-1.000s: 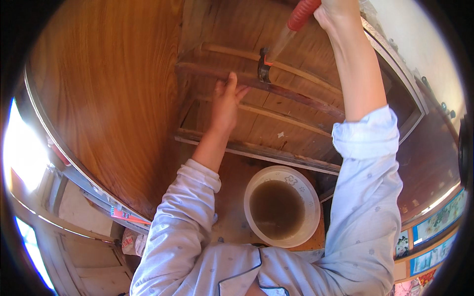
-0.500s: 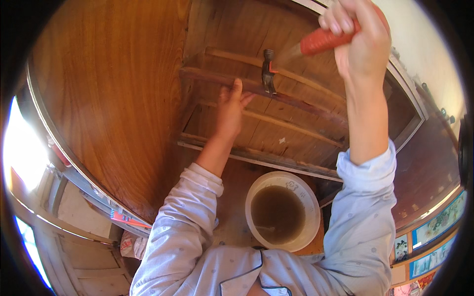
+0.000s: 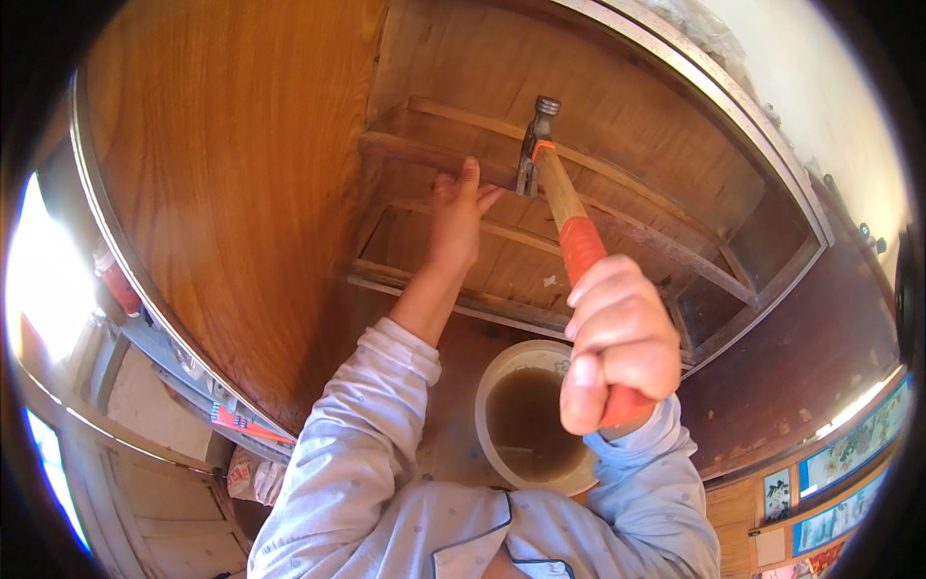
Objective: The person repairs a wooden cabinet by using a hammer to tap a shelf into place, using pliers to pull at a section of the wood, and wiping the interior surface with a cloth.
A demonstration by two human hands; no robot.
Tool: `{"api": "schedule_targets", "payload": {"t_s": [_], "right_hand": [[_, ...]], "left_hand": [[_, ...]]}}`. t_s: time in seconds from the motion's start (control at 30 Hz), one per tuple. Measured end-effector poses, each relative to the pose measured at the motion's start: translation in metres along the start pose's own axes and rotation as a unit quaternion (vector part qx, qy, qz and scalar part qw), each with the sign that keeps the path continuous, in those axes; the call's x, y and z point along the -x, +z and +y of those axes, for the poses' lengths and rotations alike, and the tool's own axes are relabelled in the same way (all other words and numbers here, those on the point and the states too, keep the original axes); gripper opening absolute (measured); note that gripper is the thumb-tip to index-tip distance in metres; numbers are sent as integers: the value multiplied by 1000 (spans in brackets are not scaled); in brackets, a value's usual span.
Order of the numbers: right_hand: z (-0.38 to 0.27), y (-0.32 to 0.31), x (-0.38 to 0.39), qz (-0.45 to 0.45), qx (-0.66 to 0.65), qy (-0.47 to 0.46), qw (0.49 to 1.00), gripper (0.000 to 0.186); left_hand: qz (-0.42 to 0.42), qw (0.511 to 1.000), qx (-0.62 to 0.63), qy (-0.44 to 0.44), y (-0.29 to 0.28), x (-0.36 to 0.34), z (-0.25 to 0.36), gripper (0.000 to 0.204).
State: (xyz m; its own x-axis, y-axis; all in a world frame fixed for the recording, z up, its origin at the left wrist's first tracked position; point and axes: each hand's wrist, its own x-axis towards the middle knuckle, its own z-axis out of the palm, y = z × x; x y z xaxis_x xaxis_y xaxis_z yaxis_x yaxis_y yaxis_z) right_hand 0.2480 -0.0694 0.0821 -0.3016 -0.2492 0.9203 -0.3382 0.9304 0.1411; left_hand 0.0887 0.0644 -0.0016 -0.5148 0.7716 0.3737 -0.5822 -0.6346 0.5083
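Observation:
My right hand [image 3: 622, 343] is closed round the orange-red grip of a claw hammer [image 3: 561, 188]. The handle slants from the grip at lower right up to the dark metal head, whose claw end points down against a reddish-brown wooden rail [image 3: 410, 150] inside an open cabinet. Just left of the claw, my left hand [image 3: 457, 222] grips the same rail, thumb upright in front; some of its fingers are partly hidden. Whether the claw is hooked on a nail cannot be seen.
Thin wooden slats [image 3: 637, 174] cross the cabinet's back. At left stands a large wood-grain panel [image 3: 231, 193]. Below my arms sits a pale basin [image 3: 490, 386] of murky brown water, partly covered by my right hand. A metal-edged frame [image 3: 709, 77] curves along the upper right.
My right hand has swung down and toward me from the upper right, bringing the hammer handle down while the head stays near the rail. My left hand keeps its place on the rail.

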Motion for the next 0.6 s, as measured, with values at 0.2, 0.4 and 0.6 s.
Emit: {"api": "schedule_targets", "payload": {"t_s": [0.2,0.4,0.6], "right_hand": [[-6,18,34,-32,34,-33,998,24],[-17,30,87,-15,106,11,994,27],[-24,46,133,12,161,90,983,29]], "left_hand": [[-6,1000,2,11,-4,-2,2,49],[-3,1000,9,7,3,1,3,47],[-4,1000,-28,11,-3,-1,-1,46]]}}
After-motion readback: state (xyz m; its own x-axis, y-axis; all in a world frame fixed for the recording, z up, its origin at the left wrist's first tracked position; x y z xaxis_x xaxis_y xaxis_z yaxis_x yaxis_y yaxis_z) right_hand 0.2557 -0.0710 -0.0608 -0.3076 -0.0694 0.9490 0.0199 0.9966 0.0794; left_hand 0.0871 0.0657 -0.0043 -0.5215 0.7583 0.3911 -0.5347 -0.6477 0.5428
